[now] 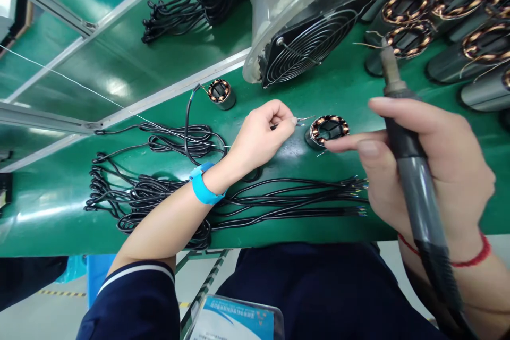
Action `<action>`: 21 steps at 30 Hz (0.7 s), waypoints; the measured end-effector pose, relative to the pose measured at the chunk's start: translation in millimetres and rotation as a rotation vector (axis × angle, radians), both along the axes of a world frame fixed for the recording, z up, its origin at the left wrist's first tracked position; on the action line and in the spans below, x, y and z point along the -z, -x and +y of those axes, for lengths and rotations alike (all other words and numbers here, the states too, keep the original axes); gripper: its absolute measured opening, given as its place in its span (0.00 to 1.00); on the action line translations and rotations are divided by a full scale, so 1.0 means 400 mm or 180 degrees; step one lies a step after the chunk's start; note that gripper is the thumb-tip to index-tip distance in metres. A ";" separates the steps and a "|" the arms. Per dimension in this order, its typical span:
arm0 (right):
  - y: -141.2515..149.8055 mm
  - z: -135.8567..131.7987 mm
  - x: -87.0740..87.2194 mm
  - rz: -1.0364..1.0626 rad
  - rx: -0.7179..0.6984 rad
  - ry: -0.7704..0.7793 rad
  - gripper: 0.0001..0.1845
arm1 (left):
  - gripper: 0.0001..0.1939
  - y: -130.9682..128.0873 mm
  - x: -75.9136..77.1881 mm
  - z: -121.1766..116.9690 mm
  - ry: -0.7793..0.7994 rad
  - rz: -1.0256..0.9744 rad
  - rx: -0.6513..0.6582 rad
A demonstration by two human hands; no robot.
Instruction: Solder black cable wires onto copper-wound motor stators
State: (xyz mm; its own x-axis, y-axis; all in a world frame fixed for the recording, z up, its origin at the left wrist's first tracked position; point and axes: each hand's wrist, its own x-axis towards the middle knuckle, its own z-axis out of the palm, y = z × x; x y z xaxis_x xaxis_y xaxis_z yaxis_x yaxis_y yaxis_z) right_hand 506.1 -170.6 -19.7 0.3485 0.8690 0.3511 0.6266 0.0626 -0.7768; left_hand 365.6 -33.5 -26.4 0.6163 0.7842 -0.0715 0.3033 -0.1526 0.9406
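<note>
My left hand (265,130) is closed in a pinch on a black cable, whose thin wire ends (305,119) stick out past the fingertips toward a motor stator. This stator (314,141), a short cylinder with copper windings around its top, stands upright just right of those ends. In my right hand (434,164) is a soldering iron (414,170), its tip (388,56) pointing up and away. The right index finger reaches out to the stator's near rim and appears to touch it. A thin pale strand (159,130) runs from the upper left to my left wrist.
Coiled black cables (147,196) lie along the near side, their stripped ends to the right. Another stator (221,94) with a cable attached stands behind my left hand. A fan with a wire guard (311,48) faces me; several stators (410,40) crowd the right. Metal bars (167,90) frame the back.
</note>
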 end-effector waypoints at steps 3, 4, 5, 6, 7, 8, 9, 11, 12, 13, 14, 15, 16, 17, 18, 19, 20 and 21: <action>0.001 0.032 -0.015 -0.0169 -0.0217 0.0111 0.23 | 0.06 0.000 -0.002 -0.001 0.0006 0.0051 -0.0004; 0.002 0.043 -0.010 -0.0119 -0.0289 0.0122 0.26 | 0.05 0.000 -0.003 -0.001 0.0005 0.0062 -0.0010; 0.003 0.053 -0.001 -0.0053 -0.0330 0.0138 0.28 | 0.05 0.001 -0.004 -0.002 0.0002 0.0061 -0.0018; 0.005 0.061 0.009 0.0010 -0.0353 0.0177 0.29 | 0.05 0.001 -0.004 -0.003 0.0000 0.0049 -0.0022; 0.007 0.066 0.020 0.0045 -0.0356 0.0215 0.29 | 0.05 0.001 -0.004 -0.004 0.0002 0.0024 -0.0018; 0.009 0.070 0.030 0.0052 -0.0344 0.0238 0.28 | 0.05 0.002 -0.004 -0.005 0.0015 -0.0004 -0.0007; 0.011 0.071 0.038 0.0062 -0.0307 0.0236 0.28 | 0.05 0.002 -0.004 -0.005 0.0039 -0.0029 0.0004; 0.015 0.071 0.048 0.0138 -0.0156 0.0142 0.27 | 0.04 0.003 -0.005 -0.007 0.0100 -0.0066 0.0020; 0.017 0.071 0.051 0.0181 -0.0050 0.0082 0.27 | 0.04 0.003 -0.005 -0.008 0.0123 -0.0077 0.0025; 0.020 0.071 0.052 0.0206 0.0045 0.0030 0.27 | 0.04 0.003 -0.005 -0.009 0.0136 -0.0089 0.0027; 0.022 0.071 0.054 0.0201 0.0104 -0.0015 0.28 | 0.04 0.003 -0.006 -0.010 0.0138 -0.0099 0.0029; 0.024 0.073 0.054 0.0157 0.0109 -0.0058 0.28 | 0.05 0.003 -0.006 -0.011 0.0134 -0.0119 0.0037; 0.026 0.075 0.055 0.0080 0.0061 -0.0115 0.28 | 0.04 0.003 -0.006 -0.012 0.0132 -0.0153 0.0048; 0.028 0.077 0.056 -0.0010 -0.0013 -0.0180 0.28 | 0.04 0.002 -0.005 -0.013 0.0133 -0.0196 0.0054; 0.029 0.080 0.058 -0.0095 -0.0092 -0.0253 0.28 | 0.04 0.002 -0.005 -0.014 0.0131 -0.0247 0.0056; 0.029 0.083 0.059 -0.0157 -0.0154 -0.0321 0.28 | 0.05 0.003 -0.003 -0.015 0.0118 -0.0298 0.0054; 0.029 0.086 0.061 -0.0189 -0.0192 -0.0374 0.28 | 0.05 0.004 -0.002 -0.016 0.0090 -0.0344 0.0053; 0.028 0.089 0.062 -0.0186 -0.0208 -0.0413 0.28 | 0.05 0.006 -0.001 -0.017 0.0047 -0.0378 0.0057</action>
State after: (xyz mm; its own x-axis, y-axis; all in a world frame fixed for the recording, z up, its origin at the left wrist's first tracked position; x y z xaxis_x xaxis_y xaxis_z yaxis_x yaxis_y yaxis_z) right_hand 494.7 -135.2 -44.7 0.2684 0.8353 0.4799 0.6618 0.2021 -0.7219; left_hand 363.2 -40.2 -26.0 0.6350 0.7725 -0.0086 0.1871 -0.1430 0.9719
